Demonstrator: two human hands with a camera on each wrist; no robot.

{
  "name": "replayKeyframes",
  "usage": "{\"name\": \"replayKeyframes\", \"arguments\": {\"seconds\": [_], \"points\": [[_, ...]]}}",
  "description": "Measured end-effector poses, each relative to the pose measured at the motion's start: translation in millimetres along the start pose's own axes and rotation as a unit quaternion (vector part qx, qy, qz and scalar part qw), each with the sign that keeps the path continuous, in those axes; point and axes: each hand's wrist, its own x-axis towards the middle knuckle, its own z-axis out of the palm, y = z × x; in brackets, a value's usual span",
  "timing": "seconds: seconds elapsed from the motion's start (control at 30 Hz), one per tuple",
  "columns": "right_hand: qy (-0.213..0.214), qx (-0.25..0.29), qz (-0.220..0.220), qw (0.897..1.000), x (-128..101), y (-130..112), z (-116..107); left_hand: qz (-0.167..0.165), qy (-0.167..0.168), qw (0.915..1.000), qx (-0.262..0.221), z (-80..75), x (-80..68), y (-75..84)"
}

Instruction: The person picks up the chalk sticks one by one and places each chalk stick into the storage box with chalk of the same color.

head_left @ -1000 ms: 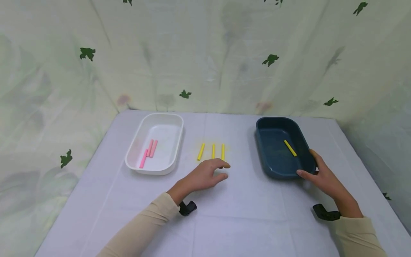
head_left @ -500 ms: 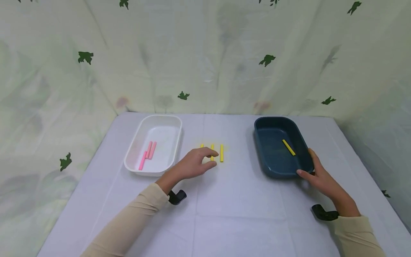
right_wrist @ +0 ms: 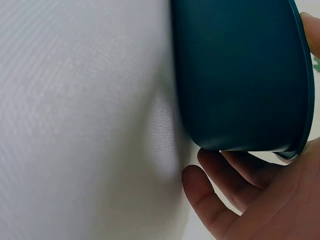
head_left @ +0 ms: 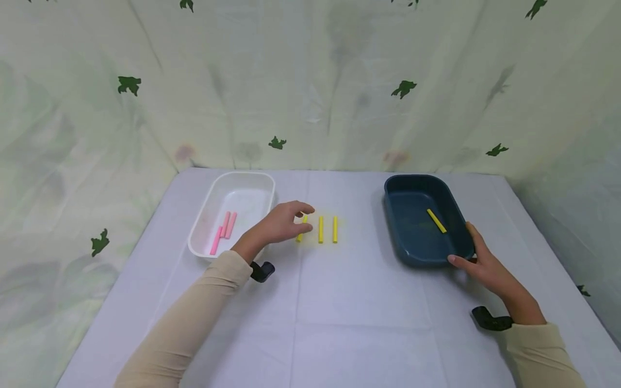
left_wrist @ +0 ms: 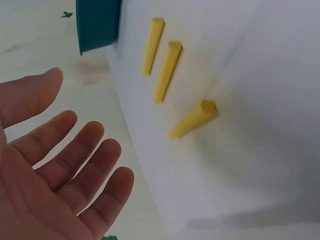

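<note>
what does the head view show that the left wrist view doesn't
Only the head view shows the white tray with pink sticks, the yellow stick inside the blue tray, and the right hand holding that tray's near corner. Only the left wrist view shows the left hand from the palm side, fingers spread and holding nothing. Both show three yellow sticks on the table and part of the blue tray.

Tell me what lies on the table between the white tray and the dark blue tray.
Three yellow sticks lie there in the head view, the left hand hovering over the leftmost.
</note>
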Motion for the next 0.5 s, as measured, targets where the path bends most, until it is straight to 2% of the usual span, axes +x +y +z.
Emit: {"name": "replayKeyframes", "arguments": {"seconds": [0.3, 0.5], "points": [[-0.007, -0.001, 0.021, 1.000, 0, -2, 0, -0.033, -0.015, 0.9981, 0.050, -6.6, 21.3, -14.1], [-0.010, -0.001, 0.025, 1.000, 0, -2, -1, -0.068, -0.071, 0.9918, 0.081, -3.9, 31.0, -19.0]]}}
